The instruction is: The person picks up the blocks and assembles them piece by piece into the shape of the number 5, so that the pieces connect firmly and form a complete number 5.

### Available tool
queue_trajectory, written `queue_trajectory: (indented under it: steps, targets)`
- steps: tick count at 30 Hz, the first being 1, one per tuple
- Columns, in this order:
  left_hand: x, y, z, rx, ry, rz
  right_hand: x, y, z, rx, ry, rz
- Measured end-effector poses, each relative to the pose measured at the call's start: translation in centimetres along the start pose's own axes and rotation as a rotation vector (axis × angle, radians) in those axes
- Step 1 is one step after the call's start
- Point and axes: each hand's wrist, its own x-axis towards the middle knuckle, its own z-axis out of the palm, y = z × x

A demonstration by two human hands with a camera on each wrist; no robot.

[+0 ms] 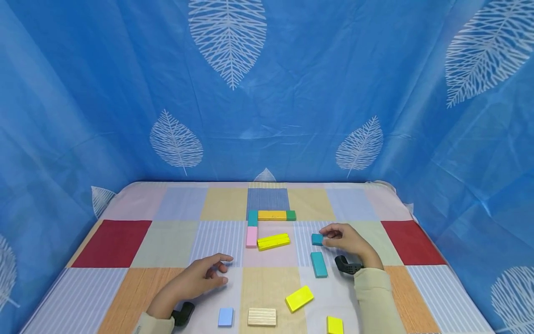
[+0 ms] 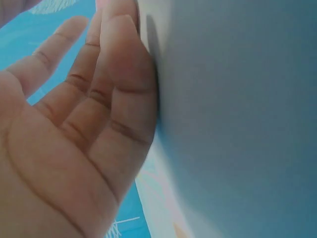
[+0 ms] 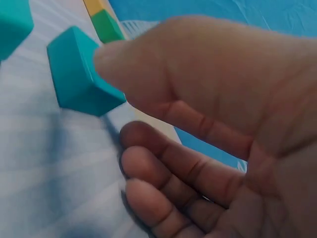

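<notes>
In the head view my right hand (image 1: pixel 344 239) is at a small teal block (image 1: pixel 317 239), with thumb and index finger at its right end. The right wrist view has the thumb overlapping one face of this teal block (image 3: pixel 74 74); the index fingertip is hidden behind the thumb, and the other fingers curl loosely beside it. My left hand (image 1: pixel 206 276) rests on the cloth at the left, palm inward, fingers relaxed and holding nothing. A longer teal block (image 1: pixel 319 265) lies just nearer than the small one.
A pink block (image 1: pixel 251 237), a teal block (image 1: pixel 252 218), an orange block (image 1: pixel 272 215) and a green block (image 1: pixel 290 215) form a corner. Yellow sticks (image 1: pixel 273 241) lie inside it. Nearer lie a blue block (image 1: pixel 225 317), a wooden block (image 1: pixel 262 317) and yellow blocks (image 1: pixel 299 298).
</notes>
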Motion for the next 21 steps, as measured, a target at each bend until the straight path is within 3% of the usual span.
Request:
queue_trajectory:
  steps: [10,15,21]
  targets:
    - [-3.4,0.2,0.7,-0.132,-0.099,0.004,-0.3,0.2,0.1,-0.013,0.028,0.039]
    - [-4.0,-0.1,0.8,-0.18,-0.127,0.009,-0.2,0.2,0.3,-0.037,0.046,0.056]
    - [-4.2,-0.5,1.0,-0.143,-0.124,0.056,0.0,0.0,0.5,-0.047,0.056,0.04]
